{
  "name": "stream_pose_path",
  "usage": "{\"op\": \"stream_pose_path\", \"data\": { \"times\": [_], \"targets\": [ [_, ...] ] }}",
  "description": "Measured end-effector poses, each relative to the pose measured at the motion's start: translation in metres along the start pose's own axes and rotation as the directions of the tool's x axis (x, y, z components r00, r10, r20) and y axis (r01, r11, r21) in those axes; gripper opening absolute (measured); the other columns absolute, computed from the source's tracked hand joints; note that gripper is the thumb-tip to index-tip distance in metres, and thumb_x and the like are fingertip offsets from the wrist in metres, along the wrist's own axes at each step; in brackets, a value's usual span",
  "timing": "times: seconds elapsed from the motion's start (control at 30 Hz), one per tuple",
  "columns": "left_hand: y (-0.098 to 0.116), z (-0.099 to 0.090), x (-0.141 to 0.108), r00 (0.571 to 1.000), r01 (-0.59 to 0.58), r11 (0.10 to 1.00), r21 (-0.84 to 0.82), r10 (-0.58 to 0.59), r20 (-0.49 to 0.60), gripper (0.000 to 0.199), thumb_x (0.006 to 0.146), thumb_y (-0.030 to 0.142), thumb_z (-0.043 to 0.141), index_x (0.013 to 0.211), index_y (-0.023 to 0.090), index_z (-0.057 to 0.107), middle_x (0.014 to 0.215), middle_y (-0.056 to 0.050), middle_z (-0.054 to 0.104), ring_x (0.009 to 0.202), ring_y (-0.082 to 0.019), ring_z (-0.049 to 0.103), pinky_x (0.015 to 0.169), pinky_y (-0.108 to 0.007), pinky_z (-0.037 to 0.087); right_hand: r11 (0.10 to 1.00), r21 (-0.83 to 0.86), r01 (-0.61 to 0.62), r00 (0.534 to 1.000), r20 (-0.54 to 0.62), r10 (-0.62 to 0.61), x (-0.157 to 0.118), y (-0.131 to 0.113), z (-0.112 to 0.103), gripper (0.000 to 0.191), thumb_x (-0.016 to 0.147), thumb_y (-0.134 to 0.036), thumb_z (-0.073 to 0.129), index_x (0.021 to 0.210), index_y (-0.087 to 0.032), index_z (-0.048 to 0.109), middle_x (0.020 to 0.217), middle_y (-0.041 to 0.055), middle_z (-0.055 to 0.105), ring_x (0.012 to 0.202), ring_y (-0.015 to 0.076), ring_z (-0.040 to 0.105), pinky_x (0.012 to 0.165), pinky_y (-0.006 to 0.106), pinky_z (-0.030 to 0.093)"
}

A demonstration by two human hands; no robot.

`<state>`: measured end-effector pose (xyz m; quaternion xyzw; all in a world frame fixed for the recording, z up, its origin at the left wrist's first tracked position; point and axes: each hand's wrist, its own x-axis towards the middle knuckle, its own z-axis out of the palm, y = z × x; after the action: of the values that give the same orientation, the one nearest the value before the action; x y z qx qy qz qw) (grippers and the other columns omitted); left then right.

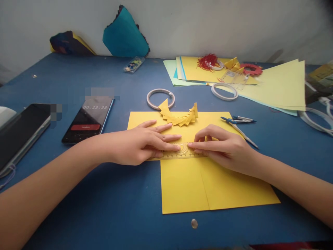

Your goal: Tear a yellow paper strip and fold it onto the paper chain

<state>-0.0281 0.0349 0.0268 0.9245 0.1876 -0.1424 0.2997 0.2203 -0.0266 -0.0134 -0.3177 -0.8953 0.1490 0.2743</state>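
Observation:
A clear plastic ruler (179, 151) with a protractor cut-out lies crosswise on yellow paper (182, 187). My left hand (140, 142) rests flat with fingers spread, pressing the ruler's left part and the sheet. On the right end of the ruler, the bent fingers of my right hand (226, 146) are closed, the fingertips gripping its edge; part of the ruler is hidden beneath them. The paper shows a vertical line or seam below the ruler. Just beyond the hands sits a curved chain of folded yellow paper pieces (179, 119), at the sheet's far side.
A roll of tape (148, 100) stands behind the folded chain, another tape roll (213, 91) further right. A compass (240, 128) lies by my right hand. To the left are a phone (88, 119) showing a timer and a dark phone (24, 133). Coloured sheets (281, 83) lie back right.

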Motion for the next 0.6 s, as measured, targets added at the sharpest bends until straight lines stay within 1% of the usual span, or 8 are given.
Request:
{"op": "stream_pose_path", "data": {
  "times": [0.17, 0.37, 0.6],
  "targets": [
    [-0.0003, -0.0002, -0.0006, 1.000, -0.008, 1.000, -0.013, 0.008, -0.003, 0.043, 0.093, 0.023, 0.029, 0.133, 0.042, 0.030, 0.144, 0.016, 0.022, 0.137, -0.016, 0.002, 0.111, -0.038, -0.003, 1.000, 0.000, -0.003, 1.000, 0.007, 0.003, -0.0002, -0.0001, -0.0002, 0.025, 0.085, -0.009, 0.050, 0.103, -0.019, 0.064, 0.087, 0.0078, 0.056, 0.077, 0.0132, 0.050, 0.063, 0.025, 0.044],
    [0.0004, -0.0008, -0.0008, 1.000, -0.001, 1.000, 0.004, 0.001, 0.008, 0.044, 0.094, 0.023, 0.029, 0.133, 0.042, 0.029, 0.144, 0.017, 0.021, 0.137, -0.015, 0.001, 0.111, -0.038, -0.003, 1.000, 0.001, -0.002, 1.000, 0.006, 0.002, -0.0004, 0.0002, 0.0001, 0.024, 0.085, -0.009, 0.050, 0.101, -0.019, 0.064, 0.087, 0.0079, 0.056, 0.077, 0.0135, 0.051, 0.064, 0.026, 0.044],
    [0.0007, 0.0002, -0.0005, 1.000, -0.010, 1.000, 0.007, 0.010, -0.003, 0.045, 0.093, 0.023, 0.031, 0.132, 0.043, 0.029, 0.143, 0.017, 0.023, 0.137, -0.015, 0.001, 0.111, -0.038, -0.003, 1.000, -0.022, 0.014, 1.000, 0.011, -0.014, -0.0003, 0.0002, -0.0006, 0.025, 0.086, -0.010, 0.048, 0.103, -0.020, 0.063, 0.087, 0.0078, 0.057, 0.078, 0.0135, 0.051, 0.065, 0.027, 0.045]
  ]
}}
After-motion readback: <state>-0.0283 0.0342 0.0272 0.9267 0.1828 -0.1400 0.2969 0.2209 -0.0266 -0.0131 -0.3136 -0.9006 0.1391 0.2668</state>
